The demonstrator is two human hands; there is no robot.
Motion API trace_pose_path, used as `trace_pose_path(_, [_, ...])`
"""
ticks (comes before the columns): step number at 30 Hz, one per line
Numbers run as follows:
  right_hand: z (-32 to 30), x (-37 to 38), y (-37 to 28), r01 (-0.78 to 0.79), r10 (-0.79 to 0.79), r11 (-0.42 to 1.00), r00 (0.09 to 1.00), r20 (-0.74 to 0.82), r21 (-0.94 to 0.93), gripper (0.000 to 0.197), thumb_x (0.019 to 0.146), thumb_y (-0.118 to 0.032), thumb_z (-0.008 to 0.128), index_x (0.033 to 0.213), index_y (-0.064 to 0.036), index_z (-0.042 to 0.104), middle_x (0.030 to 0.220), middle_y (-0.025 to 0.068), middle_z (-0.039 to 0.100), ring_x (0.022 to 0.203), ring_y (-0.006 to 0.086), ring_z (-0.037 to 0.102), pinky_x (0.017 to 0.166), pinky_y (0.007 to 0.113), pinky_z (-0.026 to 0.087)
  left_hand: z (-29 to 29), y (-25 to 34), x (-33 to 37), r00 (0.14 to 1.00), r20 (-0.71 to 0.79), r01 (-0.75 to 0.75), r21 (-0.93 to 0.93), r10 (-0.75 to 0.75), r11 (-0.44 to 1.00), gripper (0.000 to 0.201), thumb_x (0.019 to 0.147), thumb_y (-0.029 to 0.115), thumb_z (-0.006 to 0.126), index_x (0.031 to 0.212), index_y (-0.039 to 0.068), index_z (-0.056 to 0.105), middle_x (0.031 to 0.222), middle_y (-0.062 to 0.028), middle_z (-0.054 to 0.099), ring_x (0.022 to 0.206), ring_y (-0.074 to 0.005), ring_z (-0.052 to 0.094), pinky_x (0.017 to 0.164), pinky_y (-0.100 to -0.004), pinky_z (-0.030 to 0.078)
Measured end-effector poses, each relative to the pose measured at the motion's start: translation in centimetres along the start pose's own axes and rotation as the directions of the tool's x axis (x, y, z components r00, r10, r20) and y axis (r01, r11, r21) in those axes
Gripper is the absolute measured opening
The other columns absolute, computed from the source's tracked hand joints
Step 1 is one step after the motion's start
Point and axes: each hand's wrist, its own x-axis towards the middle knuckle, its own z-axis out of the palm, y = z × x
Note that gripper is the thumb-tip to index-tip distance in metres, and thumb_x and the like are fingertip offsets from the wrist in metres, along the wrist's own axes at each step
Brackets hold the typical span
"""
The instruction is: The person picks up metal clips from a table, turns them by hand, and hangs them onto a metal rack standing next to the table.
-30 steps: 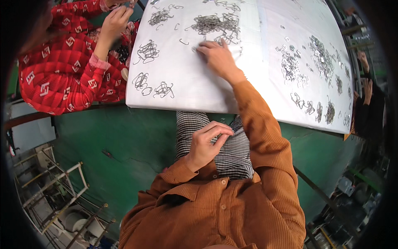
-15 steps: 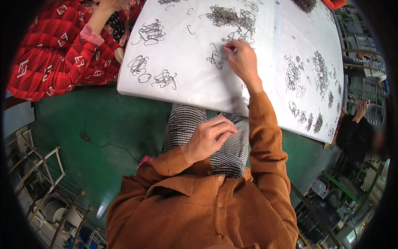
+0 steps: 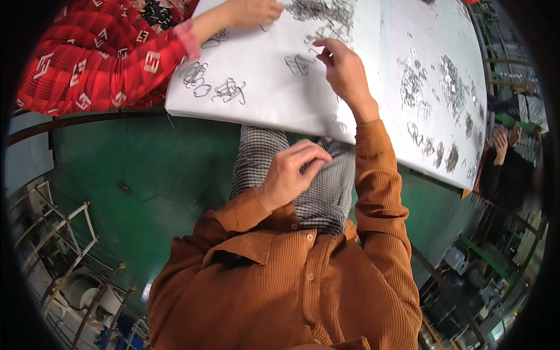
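Observation:
My right hand point(image 3: 345, 70) is over the white-covered table point(image 3: 274, 114), with thumb and forefinger curled toward each other. A thin bit of wire shows by its fingertips, but I cannot tell whether it is held. Just left of those fingers lies a small group of bent metal wire hooks point(image 3: 298, 64). Beyond them spreads a large tangled heap of similar hooks point(image 3: 326, 20). My left hand point(image 3: 293, 174) hovers above my lap, its fingers bent against the thumb; whatever they may pinch is hidden.
At left, a co-worker's red checked sleeve point(image 3: 143, 67) reaches over the table, the hand point(image 3: 254, 11) near the heap. Smaller hook piles point(image 3: 229, 90) lie by the near left corner. Many small metal pieces point(image 3: 452, 81) cover the right side. Another person's hands point(image 3: 501, 143) show far right.
The co-worker's arm has swung rightward across the table, covering part of the left piles. The hook group beside my right hand looks smaller. My view has shifted slightly; my left hand keeps its pose.

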Motion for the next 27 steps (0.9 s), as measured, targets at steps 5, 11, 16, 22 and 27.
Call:
trace_pose_path(5, [-5.3, -8.4, -2.9, -0.513, 0.546, 0.677, 0.831, 0.106, 0.527, 0.011, 0.085, -0.009, 0.070, 0.090, 0.0009, 0.069, 0.075, 0.0048, 0.068, 0.062, 0.0089, 0.061, 0.049, 0.022, 0.045, 0.5, 0.4, -0.7, 0.980, 0.016, 0.199, -0.139, -0.199, 0.970, 0.016, 0.083, -0.008, 0.064, 0.096, -0.001, 0.066, 0.096, -0.0085, 0.067, 0.088, -0.0138, 0.066, 0.076, -0.0260, 0.058])
trace_pose_path(11, [-6.0, -17.1, -5.1, -0.510, 0.556, 0.129, 0.748, 0.364, 0.851, 0.004, 0.084, -0.007, 0.071, 0.087, -0.0067, 0.069, 0.088, 0.0021, 0.068, 0.075, 0.0066, 0.062, 0.056, 0.018, 0.044, 1.1, 0.6, -0.6, 0.960, 0.018, 0.279, -0.182, -0.280, 0.943, 0.026, 0.084, -0.009, 0.064, 0.108, -0.002, 0.062, 0.100, -0.0061, 0.065, 0.091, -0.0103, 0.064, 0.080, -0.0240, 0.055])
trace_pose_path(16, [-4.3, -18.1, -5.8, -0.415, 0.522, 0.039, 0.784, 0.336, 0.909, 0.006, 0.081, -0.001, 0.072, 0.086, -0.0026, 0.069, 0.104, 0.0043, 0.058, 0.088, 0.0099, 0.057, 0.073, 0.022, 0.049, 1.7, 0.8, -0.6, 0.951, 0.011, 0.305, -0.191, -0.308, 0.933, 0.033, 0.083, -0.008, 0.066, 0.114, -0.001, 0.058, 0.094, -0.0060, 0.065, 0.088, -0.0097, 0.063, 0.078, -0.0227, 0.054])
trace_pose_path(22, [-3.9, -18.3, -5.4, -0.316, 0.542, 0.070, 0.808, 0.230, 0.946, 0.007, 0.080, 0.002, 0.072, 0.086, -0.0015, 0.069, 0.102, 0.0045, 0.057, 0.091, 0.0115, 0.057, 0.080, 0.025, 0.051, 2.6, 1.5, -0.3, 0.953, 0.007, 0.301, -0.128, -0.302, 0.945, 0.033, 0.083, -0.007, 0.066, 0.114, -0.002, 0.058, 0.094, -0.0063, 0.065, 0.088, -0.0099, 0.062, 0.077, -0.0233, 0.054])
trace_pose_path(27, [-3.6, -18.5, -5.3, -0.304, 0.562, 0.099, 0.803, 0.199, 0.948, 0.007, 0.081, 0.001, 0.072, 0.086, -0.0013, 0.069, 0.100, 0.0046, 0.059, 0.091, 0.0128, 0.058, 0.082, 0.026, 0.050, 3.2, 1.2, -0.1, 0.958, 0.032, 0.288, -0.114, -0.286, 0.951, 0.033, 0.083, -0.008, 0.066, 0.114, -0.002, 0.058, 0.094, -0.0064, 0.065, 0.089, -0.0102, 0.063, 0.078, -0.0241, 0.054])
